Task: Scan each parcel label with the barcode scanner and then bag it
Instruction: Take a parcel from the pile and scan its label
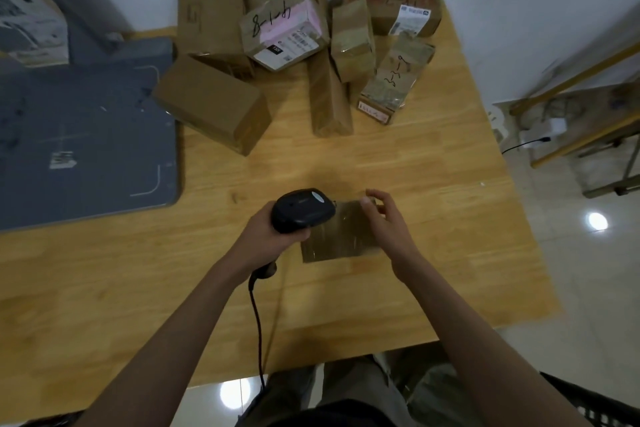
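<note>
Gripping the barcode scanner [304, 209] in my left hand [268, 236], I pinch the taped cardboard parcel's [341, 236] far corner with my right hand [382, 218]. It lies on the table [433, 184] before me, likely light, stiff, tape slippery; edges suit holding.

Single head-worn view, angled forward and down (wide-angle), close above table [433, 218]
</note>
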A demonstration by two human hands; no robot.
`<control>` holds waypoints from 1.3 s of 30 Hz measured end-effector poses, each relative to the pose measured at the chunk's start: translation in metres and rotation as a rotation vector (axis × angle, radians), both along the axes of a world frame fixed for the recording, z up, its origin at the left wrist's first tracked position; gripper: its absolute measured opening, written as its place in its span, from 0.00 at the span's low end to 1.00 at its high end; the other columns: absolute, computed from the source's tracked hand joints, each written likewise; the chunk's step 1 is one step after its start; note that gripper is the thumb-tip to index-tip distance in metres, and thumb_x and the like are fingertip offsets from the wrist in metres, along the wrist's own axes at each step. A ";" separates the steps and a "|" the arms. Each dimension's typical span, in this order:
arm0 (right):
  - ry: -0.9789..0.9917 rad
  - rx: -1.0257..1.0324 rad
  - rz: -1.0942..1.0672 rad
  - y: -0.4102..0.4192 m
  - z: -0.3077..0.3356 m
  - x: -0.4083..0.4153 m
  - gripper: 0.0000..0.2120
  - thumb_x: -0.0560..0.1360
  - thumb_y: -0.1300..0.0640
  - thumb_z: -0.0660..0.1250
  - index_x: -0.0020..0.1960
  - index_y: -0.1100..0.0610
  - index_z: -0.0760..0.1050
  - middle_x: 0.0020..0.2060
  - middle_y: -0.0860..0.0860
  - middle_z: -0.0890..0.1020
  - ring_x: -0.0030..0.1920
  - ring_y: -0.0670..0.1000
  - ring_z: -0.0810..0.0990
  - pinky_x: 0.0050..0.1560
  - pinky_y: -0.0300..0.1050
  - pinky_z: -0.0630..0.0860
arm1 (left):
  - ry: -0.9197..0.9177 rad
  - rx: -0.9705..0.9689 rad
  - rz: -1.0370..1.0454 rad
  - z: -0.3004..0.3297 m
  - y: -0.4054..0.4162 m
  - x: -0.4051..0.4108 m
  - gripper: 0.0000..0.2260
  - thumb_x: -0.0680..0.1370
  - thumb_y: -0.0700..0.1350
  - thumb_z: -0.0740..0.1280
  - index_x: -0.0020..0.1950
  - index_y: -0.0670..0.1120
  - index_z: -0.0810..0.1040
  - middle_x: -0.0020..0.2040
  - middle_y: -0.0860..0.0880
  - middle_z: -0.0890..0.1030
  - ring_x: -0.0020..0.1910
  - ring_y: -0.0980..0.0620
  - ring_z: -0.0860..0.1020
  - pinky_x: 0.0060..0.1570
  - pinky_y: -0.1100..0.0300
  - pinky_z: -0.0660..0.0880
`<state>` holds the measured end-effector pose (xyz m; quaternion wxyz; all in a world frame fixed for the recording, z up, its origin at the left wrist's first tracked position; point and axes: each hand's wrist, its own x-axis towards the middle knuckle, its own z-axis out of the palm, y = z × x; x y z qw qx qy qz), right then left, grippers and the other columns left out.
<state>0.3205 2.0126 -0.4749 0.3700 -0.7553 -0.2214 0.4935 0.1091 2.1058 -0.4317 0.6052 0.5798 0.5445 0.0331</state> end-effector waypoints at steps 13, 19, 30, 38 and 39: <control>0.012 0.068 0.048 -0.007 -0.009 0.003 0.33 0.81 0.61 0.65 0.77 0.39 0.56 0.62 0.49 0.73 0.54 0.50 0.81 0.46 0.49 0.84 | 0.028 0.061 -0.018 0.004 0.002 -0.016 0.24 0.73 0.43 0.76 0.67 0.50 0.73 0.59 0.53 0.79 0.54 0.60 0.77 0.45 0.69 0.72; -0.151 0.229 0.105 -0.004 -0.012 0.001 0.25 0.75 0.71 0.67 0.66 0.50 0.68 0.65 0.49 0.73 0.64 0.50 0.75 0.59 0.51 0.80 | -0.022 0.108 -0.069 0.009 0.002 -0.013 0.28 0.72 0.39 0.77 0.68 0.54 0.71 0.59 0.59 0.78 0.53 0.71 0.75 0.44 0.78 0.72; -0.542 0.120 0.420 -0.018 -0.036 -0.014 0.36 0.65 0.65 0.78 0.68 0.55 0.65 0.75 0.54 0.57 0.69 0.58 0.70 0.59 0.54 0.79 | 0.211 0.130 -0.281 0.005 -0.007 -0.035 0.18 0.69 0.43 0.78 0.56 0.49 0.78 0.47 0.52 0.83 0.45 0.54 0.83 0.48 0.52 0.81; -0.508 0.031 0.635 0.013 -0.022 0.009 0.58 0.63 0.59 0.83 0.82 0.56 0.48 0.79 0.49 0.54 0.70 0.56 0.71 0.63 0.58 0.75 | 0.387 0.360 -0.509 0.047 0.007 -0.007 0.10 0.70 0.42 0.75 0.46 0.47 0.75 0.47 0.48 0.79 0.46 0.49 0.79 0.44 0.54 0.76; -0.503 0.047 0.633 0.012 -0.023 0.011 0.58 0.63 0.59 0.83 0.81 0.56 0.50 0.79 0.48 0.55 0.69 0.56 0.73 0.62 0.58 0.76 | 0.395 0.394 -0.551 0.052 0.009 -0.004 0.11 0.71 0.42 0.75 0.45 0.50 0.73 0.48 0.49 0.78 0.47 0.49 0.78 0.44 0.55 0.75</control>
